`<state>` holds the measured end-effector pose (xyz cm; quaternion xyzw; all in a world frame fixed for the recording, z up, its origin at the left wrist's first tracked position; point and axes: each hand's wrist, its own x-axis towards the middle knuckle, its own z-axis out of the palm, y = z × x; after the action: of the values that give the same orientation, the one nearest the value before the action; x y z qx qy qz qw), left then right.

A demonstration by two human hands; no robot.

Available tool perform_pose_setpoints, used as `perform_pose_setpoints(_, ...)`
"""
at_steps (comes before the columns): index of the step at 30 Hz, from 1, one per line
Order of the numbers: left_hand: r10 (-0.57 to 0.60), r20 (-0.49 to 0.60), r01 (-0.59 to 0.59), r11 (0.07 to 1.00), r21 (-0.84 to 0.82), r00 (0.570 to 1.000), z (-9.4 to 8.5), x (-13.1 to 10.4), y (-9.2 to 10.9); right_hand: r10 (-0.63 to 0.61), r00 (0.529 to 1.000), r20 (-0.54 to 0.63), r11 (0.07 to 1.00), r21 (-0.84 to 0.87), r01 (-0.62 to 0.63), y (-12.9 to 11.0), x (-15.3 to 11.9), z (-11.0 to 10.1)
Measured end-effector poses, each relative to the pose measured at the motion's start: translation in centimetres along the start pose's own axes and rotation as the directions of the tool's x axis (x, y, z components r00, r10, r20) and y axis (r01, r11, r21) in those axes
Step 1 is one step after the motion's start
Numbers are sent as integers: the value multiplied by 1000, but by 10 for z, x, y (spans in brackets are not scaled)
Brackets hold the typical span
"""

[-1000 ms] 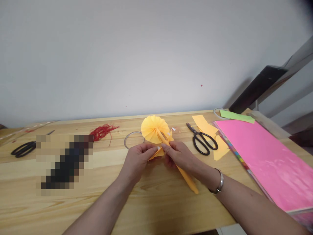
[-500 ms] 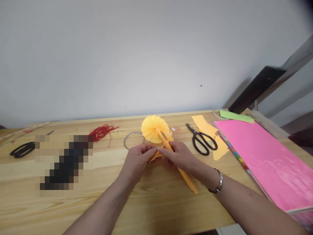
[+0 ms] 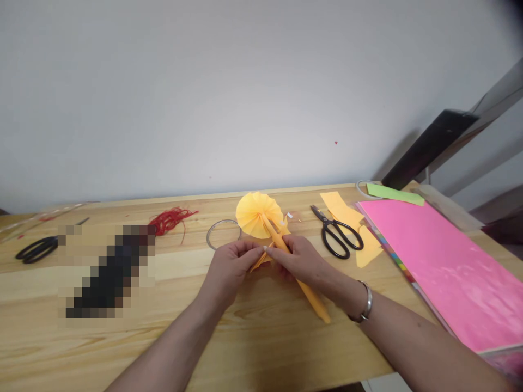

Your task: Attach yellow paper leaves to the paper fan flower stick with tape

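Note:
A yellow pleated paper fan (image 3: 255, 212), spread into a round, tops a rolled orange-yellow paper handle (image 3: 312, 299) that slants toward me. My right hand (image 3: 298, 258) is closed around this handle, with its thumb reaching left. Fingertips of my left hand (image 3: 235, 264) pinch a small folded piece of yellow paper (image 3: 261, 260) beside the handle, and both thumbs nearly meet there. Part of that piece is hidden by my fingers. Right of my hands lie black-handled scissors (image 3: 337, 234), partly over yellow paper scraps (image 3: 368, 247).
Behind my left hand lies a clear tape ring (image 3: 212, 234). Red string (image 3: 171, 222), a second pair of scissors (image 3: 38, 249) and a blurred-out dark object (image 3: 110, 272) are to the left. Pink paper (image 3: 441, 261) and a green strip (image 3: 396, 194) lie right. A wall rises behind the table.
Almost nothing differs. Both hands keep their hold in the same place, with only a tiny shift at the fingertips.

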<state>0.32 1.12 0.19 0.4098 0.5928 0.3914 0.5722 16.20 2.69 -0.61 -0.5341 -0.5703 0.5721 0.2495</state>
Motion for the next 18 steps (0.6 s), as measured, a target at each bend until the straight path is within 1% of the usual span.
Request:
perform_pose_setpoints(4,17,5,-17,1000,0,1000,0,0,0,-6,1000,-17,1000,0,6,-2,-2,1)
perform_pose_setpoints(7,8,20,-8,1000,-5,1000,0,0,0,-15,1000,-16,1000,-4,15,-3,-2,1)
perform_pose_setpoints(11,1,14,-2,1000,1,1000,0,-1,1,-15,1000,-18,1000,-4,15,-3,-2,1)
perform_pose_setpoints(18,30,-7,-29,997,71,1000,2,-2,1,-29,999,-25,999,-24,29,-4,-3,1)
